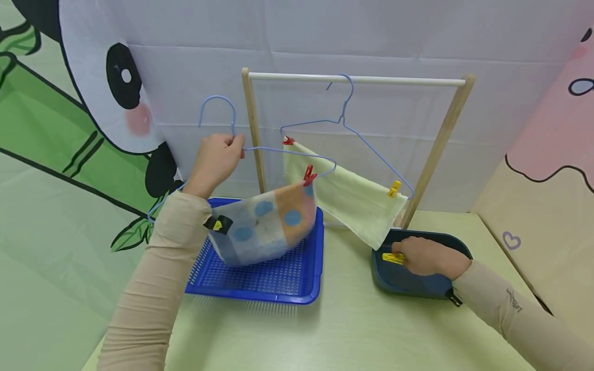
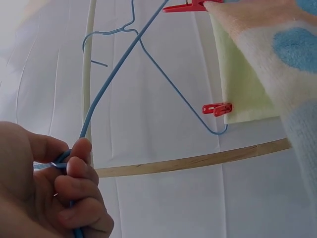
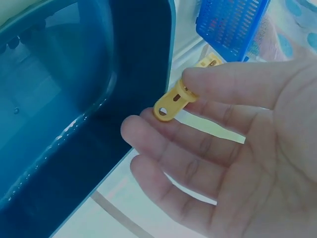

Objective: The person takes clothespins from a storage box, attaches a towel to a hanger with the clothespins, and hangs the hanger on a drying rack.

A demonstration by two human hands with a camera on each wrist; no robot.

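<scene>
My left hand (image 1: 215,162) grips a blue wire hanger (image 1: 287,150) just below its hook, left of the drying rack. From this hanger's right end hangs a spotted cloth (image 1: 260,221), fixed by a red clothespin (image 1: 309,175); its left upper edge is hidden behind my wrist. My right hand (image 1: 429,257) is over the dark basin (image 1: 382,281) and pinches a yellow clothespin (image 3: 176,99) between thumb and fingers. On the rack's bar, another blue hanger (image 1: 371,147) carries a pale yellow cloth (image 1: 345,196), held by a red clothespin (image 1: 289,140) and a yellow clothespin (image 1: 394,189).
A blue plastic basket (image 1: 297,296) sits beneath the spotted cloth. The rack has a white bar (image 1: 399,80) and wooden legs (image 1: 438,149), standing toward the back of the pale green table (image 1: 343,330). Printed fabric walls (image 1: 533,221) enclose the table's sides and back.
</scene>
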